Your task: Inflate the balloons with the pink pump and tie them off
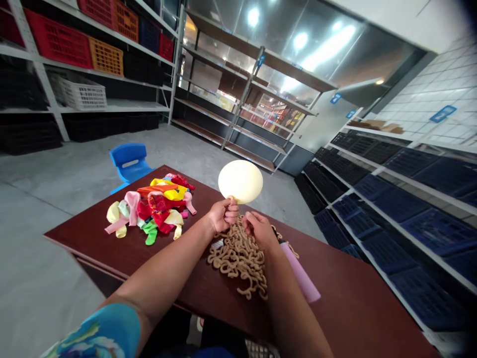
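My left hand (224, 215) is closed around the neck of an inflated pale yellow balloon (240, 180), which stands up above its fingers. Close by on the right, my right hand (259, 228) has its fingers curled together; whether anything is pinched in them is too small to make out. Under both hands lies a heap of brown, curly cord-like pieces (238, 256) on the dark red table (343, 298). Beside my right forearm rests a pink cylinder with a black end (301, 273), perhaps a hand pump, partly hidden by the hand.
A pile of limp, uninflated balloons (160, 204) in many colours lies on the table's left part. Behind it stands a blue chair (130, 161). Shelves with crates (59, 40) line the left, dark blue crates (432, 228) the right, and a metal rack (238, 117) the back.
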Available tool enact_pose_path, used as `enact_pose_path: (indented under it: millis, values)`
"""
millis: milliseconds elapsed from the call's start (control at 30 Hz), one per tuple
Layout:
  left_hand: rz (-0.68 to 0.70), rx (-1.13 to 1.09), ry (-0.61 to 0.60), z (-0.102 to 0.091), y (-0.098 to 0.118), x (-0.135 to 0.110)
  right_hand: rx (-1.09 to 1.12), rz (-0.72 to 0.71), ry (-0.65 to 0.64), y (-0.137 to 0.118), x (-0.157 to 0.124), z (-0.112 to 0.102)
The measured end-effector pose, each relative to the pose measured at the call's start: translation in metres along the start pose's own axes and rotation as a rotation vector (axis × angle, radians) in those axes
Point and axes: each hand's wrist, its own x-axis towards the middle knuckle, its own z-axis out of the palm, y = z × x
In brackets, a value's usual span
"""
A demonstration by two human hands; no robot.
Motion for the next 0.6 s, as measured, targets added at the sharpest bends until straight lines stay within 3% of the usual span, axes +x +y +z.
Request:
enact_pose_path:
  millis: [100,233,433,600]
  values:
    - [-0.096,-0.037,-0.017,0.005,-0.005,-0.002,0.204,0.042,0.100,0.022,0.014,0.002]
    - [-0.230,-0.058,-0.042,0.011,-0.019,0.000,0.332,0.017,0.026,0.032,0.014,0.014]
    - [-0.293,-0.079,-0.056,0.016,-0.030,-0.002,0.311,-0.030,-0.078,0.037,0.006,0.015]
    - [-0.277,0.010,-0.043,0.013,-0.022,-0.002,0.172,-0.036,0.012,0.042,0.009,0.006]
